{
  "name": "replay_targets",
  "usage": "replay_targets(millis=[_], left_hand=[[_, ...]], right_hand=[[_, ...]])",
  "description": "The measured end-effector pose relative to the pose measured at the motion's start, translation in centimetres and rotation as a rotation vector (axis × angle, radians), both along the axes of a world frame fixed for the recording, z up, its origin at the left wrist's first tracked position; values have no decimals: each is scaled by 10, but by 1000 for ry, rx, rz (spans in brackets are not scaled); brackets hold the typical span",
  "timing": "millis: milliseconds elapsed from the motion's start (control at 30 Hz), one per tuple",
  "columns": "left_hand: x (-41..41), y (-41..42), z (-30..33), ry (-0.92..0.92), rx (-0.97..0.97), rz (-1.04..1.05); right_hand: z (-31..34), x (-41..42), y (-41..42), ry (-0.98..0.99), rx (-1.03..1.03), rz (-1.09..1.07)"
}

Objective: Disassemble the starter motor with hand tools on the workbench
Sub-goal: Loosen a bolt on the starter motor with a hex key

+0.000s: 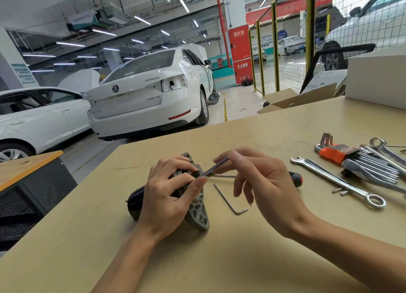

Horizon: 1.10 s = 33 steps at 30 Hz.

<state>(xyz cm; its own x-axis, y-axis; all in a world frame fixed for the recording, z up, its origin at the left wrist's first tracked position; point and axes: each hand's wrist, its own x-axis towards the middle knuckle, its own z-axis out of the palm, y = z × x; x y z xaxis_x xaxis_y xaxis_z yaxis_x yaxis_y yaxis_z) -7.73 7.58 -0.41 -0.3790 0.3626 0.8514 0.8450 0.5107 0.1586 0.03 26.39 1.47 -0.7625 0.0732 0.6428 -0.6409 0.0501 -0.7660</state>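
Note:
The starter motor lies on the tan workbench, its grey cast flange facing me and its dark body pointing left. My left hand grips the motor over the flange, thumb and fingers curled around it. My right hand pinches a thin metal tool between thumb and forefinger. The tool's tip meets the motor beside my left fingers.
An L-shaped hex key lies just right of the motor. A red-and-black screwdriver handle shows behind my right hand. A combination wrench, an orange-holdered hex key set and more wrenches lie at right. White box far right.

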Motion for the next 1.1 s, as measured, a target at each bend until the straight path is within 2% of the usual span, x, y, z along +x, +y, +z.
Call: replay_targets(millis=[233,433,767,1100], left_hand=[[0,0,1,-3,0,-6],[0,0,1,7,-1,-1],[1,0,1,5,-15,13],[0,0,1,20,-21,11]], right_hand=[[-2,-4,1,-65,89,-141],[-9,-12,4,-108,65,-187],[-11,-13,3,-29,114,-53],[-8,-5,3,28,47,63]])
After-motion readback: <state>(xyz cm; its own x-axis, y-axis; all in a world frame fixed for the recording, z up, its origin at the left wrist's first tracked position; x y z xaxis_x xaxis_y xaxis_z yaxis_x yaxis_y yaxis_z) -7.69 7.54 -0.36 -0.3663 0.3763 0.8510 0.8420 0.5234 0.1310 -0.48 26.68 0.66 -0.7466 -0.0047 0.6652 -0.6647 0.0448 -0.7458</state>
